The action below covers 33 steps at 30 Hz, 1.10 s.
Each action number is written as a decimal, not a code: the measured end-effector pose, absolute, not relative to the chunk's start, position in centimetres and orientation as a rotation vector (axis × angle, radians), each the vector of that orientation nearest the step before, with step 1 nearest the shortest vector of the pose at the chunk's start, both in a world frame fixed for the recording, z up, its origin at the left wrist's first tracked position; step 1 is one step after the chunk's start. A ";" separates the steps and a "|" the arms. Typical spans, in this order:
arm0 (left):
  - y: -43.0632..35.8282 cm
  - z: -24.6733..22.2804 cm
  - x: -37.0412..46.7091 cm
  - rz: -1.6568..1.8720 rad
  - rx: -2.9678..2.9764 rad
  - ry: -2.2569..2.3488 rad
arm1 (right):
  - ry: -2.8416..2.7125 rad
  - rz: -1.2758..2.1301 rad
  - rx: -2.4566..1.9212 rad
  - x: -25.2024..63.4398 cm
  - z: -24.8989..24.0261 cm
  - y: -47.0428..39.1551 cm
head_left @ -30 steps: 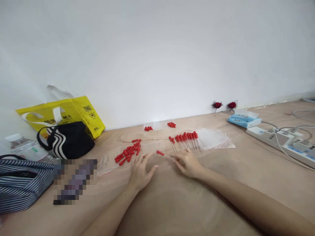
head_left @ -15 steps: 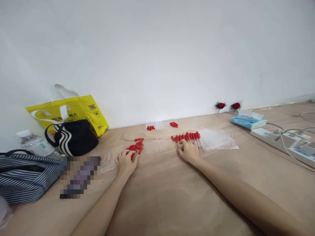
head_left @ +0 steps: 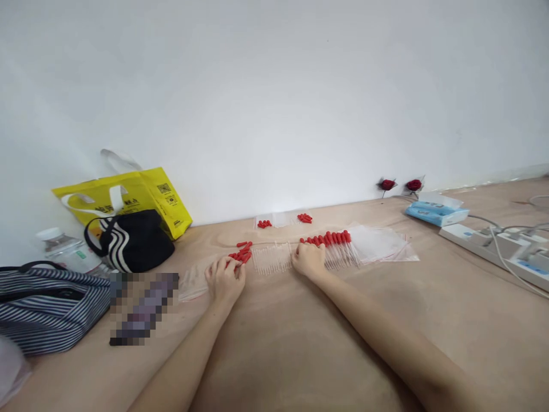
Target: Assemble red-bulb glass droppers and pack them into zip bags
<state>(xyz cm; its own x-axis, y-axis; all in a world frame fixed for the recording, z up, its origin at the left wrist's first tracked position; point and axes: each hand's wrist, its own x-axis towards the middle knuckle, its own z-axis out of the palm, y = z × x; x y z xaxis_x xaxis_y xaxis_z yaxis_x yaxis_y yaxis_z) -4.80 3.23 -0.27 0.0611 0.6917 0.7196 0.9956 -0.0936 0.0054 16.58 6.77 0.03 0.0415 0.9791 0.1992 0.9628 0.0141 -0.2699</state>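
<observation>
My left hand (head_left: pixel 226 279) is at the near edge of a pile of loose red caps (head_left: pixel 242 253), its fingers curled down over them; what the fingertips hold is hidden. My right hand (head_left: pixel 309 258) is closed at the left end of a row of red-tipped clear sticks (head_left: pixel 338 243), and its fingers hide what they grip. Between the hands lies a row of bare clear sticks (head_left: pixel 272 258). Right of the red-tipped row are flat clear plastic bags (head_left: pixel 377 243). Another clear bag (head_left: pixel 193 281) lies left of my left hand.
At the wall lie small bags with red caps (head_left: pixel 305 218). Yellow bag (head_left: pixel 171 200), black pouch (head_left: pixel 146 240), plastic bottle (head_left: pixel 68 252) and striped bag (head_left: pixel 47 309) stand left. On the right are a tissue pack (head_left: pixel 437 213), a power strip (head_left: pixel 458 233) and two dark red flowers (head_left: pixel 414 185).
My right hand has moved left along the red-tipped row to its left end. My left hand has shifted slightly right beside the red caps. The whole view has shifted slightly.
</observation>
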 end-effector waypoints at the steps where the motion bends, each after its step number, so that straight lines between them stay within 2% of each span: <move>1: 2.8 -0.1 -4.5 -0.842 -1.895 -1.606 | -1.948 0.081 -2.022 16.2 0.0 7.2; 4: 1.3 0.3 -3.3 -0.923 -2.242 -1.347 | -1.907 0.115 -2.086 15.5 0.0 8.2; 7: 0.2 0.2 -2.1 -0.862 -2.605 -1.196 | -1.898 0.131 -2.121 15.3 -0.1 8.8; 13: -0.4 -0.1 -0.8 -0.864 -2.878 -1.275 | -1.959 0.065 -2.081 15.3 0.1 8.8; 20: -0.6 -0.1 -0.3 -0.711 -3.104 -1.177 | -2.060 -0.097 -1.887 18.4 0.6 6.1; 23: -0.7 -0.2 0.0 -0.879 -3.094 -1.272 | -2.138 -0.153 -1.663 21.3 -0.3 4.2; 29: -0.6 -1.3 1.0 -1.561 -3.016 -1.585 | -2.184 -0.107 -1.276 26.2 -3.3 0.7; 31: -0.6 -1.4 1.0 -1.546 -3.027 -1.646 | -2.205 -0.109 -1.228 26.7 -3.6 0.2; 33: -0.6 -1.2 0.8 -1.322 -3.017 -1.704 | -2.231 -0.110 -1.209 26.7 -3.6 -0.1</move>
<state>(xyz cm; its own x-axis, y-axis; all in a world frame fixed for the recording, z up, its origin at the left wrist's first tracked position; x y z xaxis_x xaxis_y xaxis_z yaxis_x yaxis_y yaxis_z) 0.79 -0.60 -1.21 0.3764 0.8807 0.2876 0.4976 -0.4541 0.7390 26.65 -0.06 -3.61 -0.4110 0.7385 0.5345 0.7875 0.5830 -0.2001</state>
